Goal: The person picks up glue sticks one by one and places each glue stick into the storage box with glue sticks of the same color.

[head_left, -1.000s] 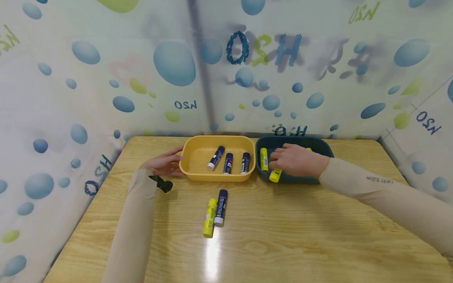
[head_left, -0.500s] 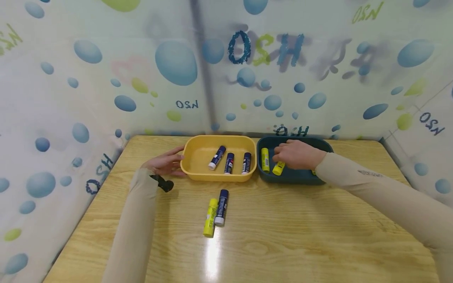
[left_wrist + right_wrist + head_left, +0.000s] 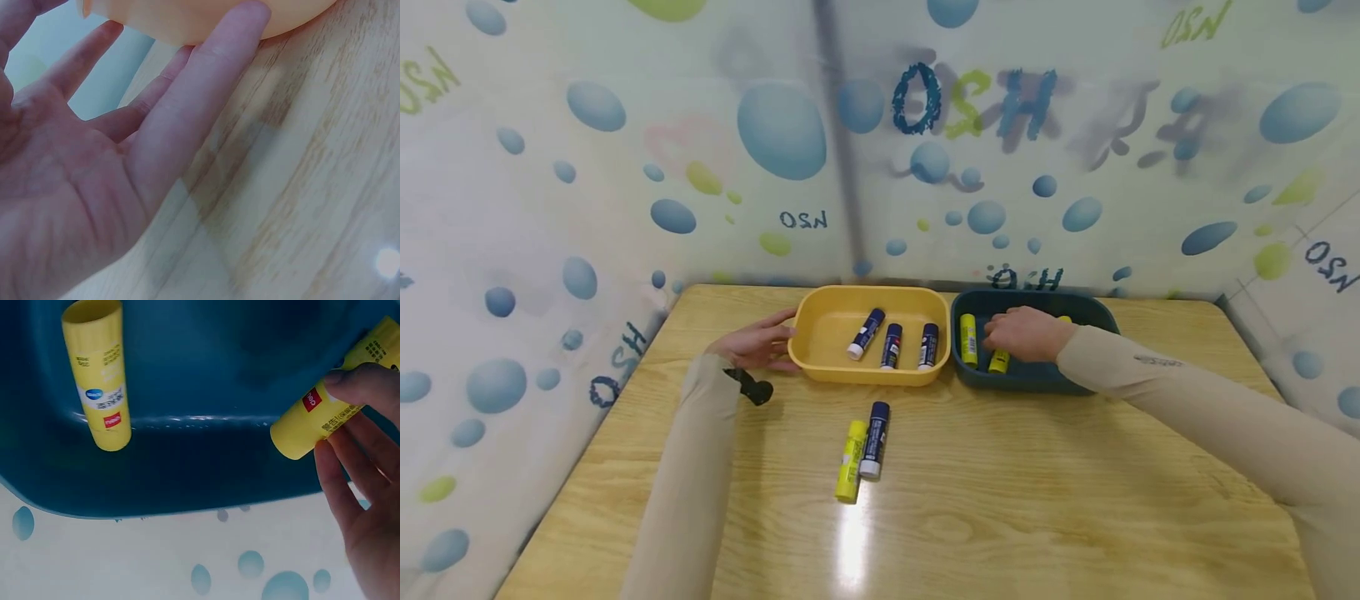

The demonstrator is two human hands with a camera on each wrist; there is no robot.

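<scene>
My left hand [image 3: 756, 343] touches the left end of the yellow tray [image 3: 868, 377] with its fingers extended; in the left wrist view the thumb [image 3: 206, 81] lies against the tray wall. Over at the dark blue tray [image 3: 1037, 382], my right hand [image 3: 1028, 333] reaches inside. It pinches a yellow glue stick [image 3: 297, 431] between thumb and fingers, the stick slanting in the right wrist view. Another yellow glue stick [image 3: 100, 375] lies at the left end of that tray, and part of a third [image 3: 1065, 319] shows behind the hand.
Three navy glue sticks [image 3: 891, 346] lie in the yellow tray. In front of it, a yellow glue stick [image 3: 851, 461] and a navy glue stick [image 3: 875, 440] lie side by side on the wooden table [image 3: 1037, 500]. A patterned curtain [image 3: 880, 167] hangs behind both trays.
My right hand has lowered the yellow glue stick from the front rim of the blue tray further into it. The left hand stays at the yellow tray, while the head view shifts slightly.
</scene>
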